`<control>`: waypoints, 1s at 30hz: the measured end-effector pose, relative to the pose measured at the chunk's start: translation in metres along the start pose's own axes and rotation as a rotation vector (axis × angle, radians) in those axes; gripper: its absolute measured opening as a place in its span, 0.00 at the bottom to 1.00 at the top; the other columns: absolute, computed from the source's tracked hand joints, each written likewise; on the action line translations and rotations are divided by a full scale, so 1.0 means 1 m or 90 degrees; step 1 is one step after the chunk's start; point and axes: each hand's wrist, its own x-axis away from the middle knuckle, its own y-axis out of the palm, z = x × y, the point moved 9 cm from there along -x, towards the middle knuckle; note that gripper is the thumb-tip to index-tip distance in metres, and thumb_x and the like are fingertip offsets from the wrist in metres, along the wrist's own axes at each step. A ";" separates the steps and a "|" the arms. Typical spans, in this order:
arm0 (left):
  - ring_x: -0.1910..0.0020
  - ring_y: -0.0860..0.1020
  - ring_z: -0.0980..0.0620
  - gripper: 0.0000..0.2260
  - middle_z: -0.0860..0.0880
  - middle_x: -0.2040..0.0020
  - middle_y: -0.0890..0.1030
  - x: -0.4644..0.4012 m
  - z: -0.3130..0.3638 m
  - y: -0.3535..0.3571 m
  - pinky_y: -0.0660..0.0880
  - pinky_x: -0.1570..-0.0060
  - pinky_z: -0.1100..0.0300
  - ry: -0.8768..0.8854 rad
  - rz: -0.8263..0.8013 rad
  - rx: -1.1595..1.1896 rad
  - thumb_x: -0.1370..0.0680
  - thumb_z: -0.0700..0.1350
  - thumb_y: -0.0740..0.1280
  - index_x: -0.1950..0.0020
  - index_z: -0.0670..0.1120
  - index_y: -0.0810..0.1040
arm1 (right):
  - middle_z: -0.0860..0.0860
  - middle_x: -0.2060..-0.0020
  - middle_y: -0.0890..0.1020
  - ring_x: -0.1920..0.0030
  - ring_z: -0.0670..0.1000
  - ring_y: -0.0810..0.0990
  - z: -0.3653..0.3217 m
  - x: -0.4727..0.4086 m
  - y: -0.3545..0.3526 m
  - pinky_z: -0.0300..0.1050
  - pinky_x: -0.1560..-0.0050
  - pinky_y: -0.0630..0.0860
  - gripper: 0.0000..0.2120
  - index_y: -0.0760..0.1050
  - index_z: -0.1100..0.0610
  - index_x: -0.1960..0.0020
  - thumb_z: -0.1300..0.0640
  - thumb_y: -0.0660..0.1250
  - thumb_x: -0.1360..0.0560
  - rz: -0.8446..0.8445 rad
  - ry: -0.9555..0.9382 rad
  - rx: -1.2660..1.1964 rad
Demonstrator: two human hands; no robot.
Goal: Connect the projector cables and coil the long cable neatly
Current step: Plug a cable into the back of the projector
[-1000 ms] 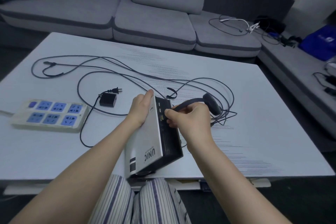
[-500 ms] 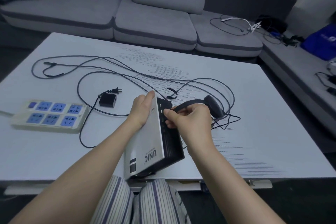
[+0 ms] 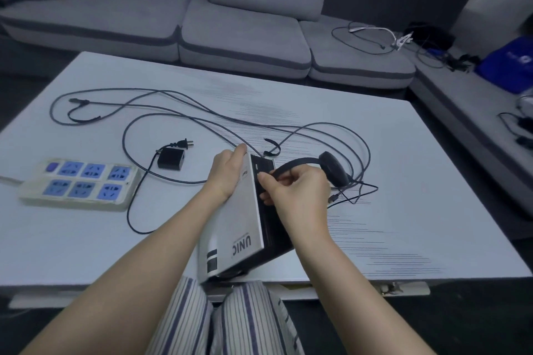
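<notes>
At frame centre, the left hand [image 3: 227, 173] grips the tilted projector [image 3: 236, 228] on the table [image 3: 403, 153]. The right hand [image 3: 300, 190] pinches a cable end against its dark port panel; the long cable [image 3: 173, 104] sprawls upper left.

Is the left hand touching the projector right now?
Touching. The head view shows the left hand wrapped over the far top edge of the projector, its fingers curled over the corner, holding it tilted on the table.

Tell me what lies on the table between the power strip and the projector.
In the head view, a black adapter and a cable loop lie between the power strip and the projector.
</notes>
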 end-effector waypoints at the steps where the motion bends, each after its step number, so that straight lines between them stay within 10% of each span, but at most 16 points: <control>1: 0.73 0.61 0.50 0.21 0.51 0.76 0.62 0.001 0.001 0.001 0.61 0.67 0.55 -0.004 -0.003 -0.003 0.26 0.57 0.57 0.73 0.48 0.57 | 0.52 0.76 0.81 0.72 0.49 0.83 0.000 0.000 0.000 0.44 0.62 0.80 0.11 0.76 0.61 0.68 0.58 0.75 0.32 -0.006 0.001 -0.002; 13: 0.70 0.61 0.48 0.18 0.48 0.74 0.62 0.002 0.006 0.007 0.61 0.64 0.54 0.000 -0.007 -0.079 0.30 0.58 0.54 0.73 0.47 0.57 | 0.57 0.74 0.80 0.78 0.49 0.77 0.003 -0.012 -0.029 0.37 0.76 0.75 0.21 0.78 0.66 0.63 0.51 0.62 0.21 -0.315 0.167 -0.083; 22: 0.73 0.58 0.49 0.17 0.51 0.77 0.60 0.000 0.003 0.007 0.57 0.68 0.54 0.002 -0.015 -0.043 0.31 0.56 0.55 0.74 0.49 0.55 | 0.55 0.69 0.80 0.69 0.49 0.77 0.008 -0.111 -0.069 0.40 0.63 0.78 0.12 0.80 0.65 0.60 0.58 0.64 0.23 -0.170 0.058 0.108; 30: 0.75 0.57 0.52 0.18 0.54 0.82 0.57 0.000 0.000 0.012 0.57 0.71 0.56 0.001 -0.037 -0.027 0.30 0.55 0.57 0.76 0.52 0.54 | 0.46 0.62 0.83 0.61 0.47 0.79 0.122 -0.114 0.015 0.36 0.57 0.78 0.11 0.81 0.57 0.46 0.56 0.71 0.27 -0.615 0.143 0.492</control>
